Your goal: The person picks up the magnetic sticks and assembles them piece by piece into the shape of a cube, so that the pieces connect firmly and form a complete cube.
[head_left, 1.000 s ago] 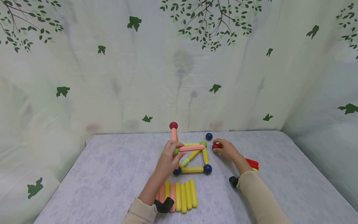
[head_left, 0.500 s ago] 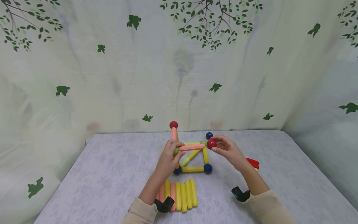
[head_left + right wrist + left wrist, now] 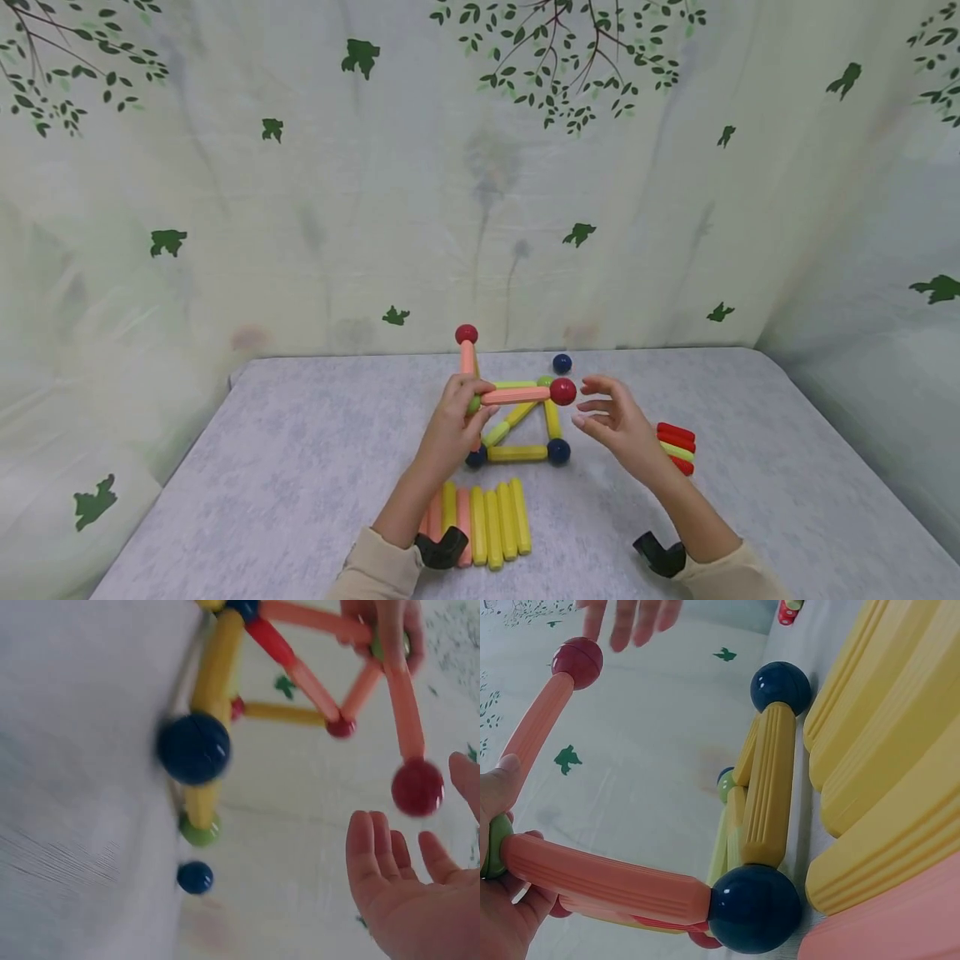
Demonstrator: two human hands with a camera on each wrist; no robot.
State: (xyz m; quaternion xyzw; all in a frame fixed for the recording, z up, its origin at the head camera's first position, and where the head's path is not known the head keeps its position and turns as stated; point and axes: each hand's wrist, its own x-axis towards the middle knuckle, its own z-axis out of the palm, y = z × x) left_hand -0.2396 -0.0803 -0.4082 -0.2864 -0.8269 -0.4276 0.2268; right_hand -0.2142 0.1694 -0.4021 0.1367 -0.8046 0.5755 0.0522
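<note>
Two hands, one part-built rod-and-ball frame (image 3: pixel 522 412) and some loose stock, all at one counter (image 3: pixel 225 500); hours read from the frame, twelve pointing away from the person. Left hand (image 3: pixel 452 417): fingers and thumb grasping the raised green ball (image 3: pixel 496 851) and the near end of a salmon rod (image 3: pixel 516 397), which points to three o'clock. Red ball (image 3: pixel 562 392): one, touching that rod's outer end, up off the counter. Right hand (image 3: pixel 622 425): just beyond the ball at three o'clock, fingers loosely bent, released, apart from it. Base: two blue balls at the near corners, one yellow rod between them. Further red ball (image 3: pixel 467 334): one, raised, at eleven o'clock. Completion, as judged: base and left-side struts joined, outer red ball seated; no rod visible joining that ball to the base, so the right side looks unfinished. Unused: one loose blue ball (image 3: pixel 562 363) at one o'clock; a row of yellow and salmon rods (image 3: pixel 492 529) near six; short red and yellow-green rods (image 3: pixel 677 452) between three and four. Whether all are needed cannot be told.
</note>
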